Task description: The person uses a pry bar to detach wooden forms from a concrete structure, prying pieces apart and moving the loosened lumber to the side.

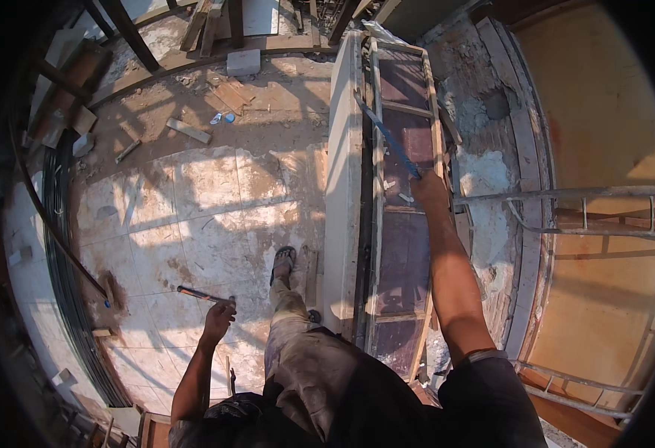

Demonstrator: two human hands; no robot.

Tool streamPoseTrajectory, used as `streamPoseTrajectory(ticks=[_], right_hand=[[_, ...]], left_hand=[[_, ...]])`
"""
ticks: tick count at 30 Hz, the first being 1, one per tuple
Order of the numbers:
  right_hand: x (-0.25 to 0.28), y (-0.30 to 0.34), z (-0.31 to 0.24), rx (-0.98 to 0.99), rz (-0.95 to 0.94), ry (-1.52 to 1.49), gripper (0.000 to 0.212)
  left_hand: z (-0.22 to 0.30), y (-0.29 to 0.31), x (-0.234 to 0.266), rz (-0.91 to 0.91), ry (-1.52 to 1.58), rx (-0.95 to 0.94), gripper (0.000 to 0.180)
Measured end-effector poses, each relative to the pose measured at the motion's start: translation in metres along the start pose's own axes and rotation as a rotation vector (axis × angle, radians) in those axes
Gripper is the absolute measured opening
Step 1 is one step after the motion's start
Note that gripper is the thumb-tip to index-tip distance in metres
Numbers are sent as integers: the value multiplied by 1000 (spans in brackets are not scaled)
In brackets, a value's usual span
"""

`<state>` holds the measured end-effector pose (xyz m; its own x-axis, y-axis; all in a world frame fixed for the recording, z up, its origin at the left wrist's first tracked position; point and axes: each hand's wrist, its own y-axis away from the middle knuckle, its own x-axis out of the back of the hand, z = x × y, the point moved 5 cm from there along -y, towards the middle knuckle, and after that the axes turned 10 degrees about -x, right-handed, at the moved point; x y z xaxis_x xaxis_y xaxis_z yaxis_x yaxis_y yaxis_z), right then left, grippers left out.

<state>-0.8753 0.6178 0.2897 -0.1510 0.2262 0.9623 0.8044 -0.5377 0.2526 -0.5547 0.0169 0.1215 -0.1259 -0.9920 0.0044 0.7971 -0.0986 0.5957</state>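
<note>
My right hand (429,190), arm stretched forward, is closed round the near end of a long, narrow blue bar (391,140). The bar slants away to the left over a wooden frame (407,109) with dark purplish panels, and its far tip reaches a pale slab-like ledge (340,179). I cannot tell whether the bar touches the frame. Low on the left, my left hand (218,322) has its fingers curled at the head end of a hammer (202,295). The hammer's dark handle with orange marks points left, above the tiled floor.
Metal ladder-like rails (566,194) jut in at the right, before tan boards (596,104). Dark pipes (62,261) run along the left. A white block (244,62), wood scraps (188,131) and rubble lie ahead. My sandalled foot (284,261) stands beside the ledge.
</note>
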Motion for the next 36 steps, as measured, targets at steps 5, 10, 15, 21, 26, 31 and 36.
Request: streamPoseTrajectory(ticks=[5, 10, 15, 21, 26, 31, 36], right_hand=[[-57, 38, -4, -73, -53, -128, 39], [-244, 149, 81, -193, -102, -306, 58], [-189, 186, 46, -218, -104, -458, 48], [-56, 56, 34, -30, -20, -164, 45], [70, -70, 26, 33, -198, 16, 43], [151, -107, -55, 76, -239, 329, 34], [168, -128, -118, 147, -202, 482, 30]], left_hand=[[-3, 10, 35, 109, -99, 163, 23], [-45, 74, 59, 227, -50, 231, 24], [-49, 169, 84, 269, -116, 487, 36], [-38, 92, 72, 232, -189, 337, 34], [49, -2, 0, 142, -19, 105, 31], [42, -7, -18, 103, 22, 28, 28], [-61, 31, 20, 149, -91, 249, 28]])
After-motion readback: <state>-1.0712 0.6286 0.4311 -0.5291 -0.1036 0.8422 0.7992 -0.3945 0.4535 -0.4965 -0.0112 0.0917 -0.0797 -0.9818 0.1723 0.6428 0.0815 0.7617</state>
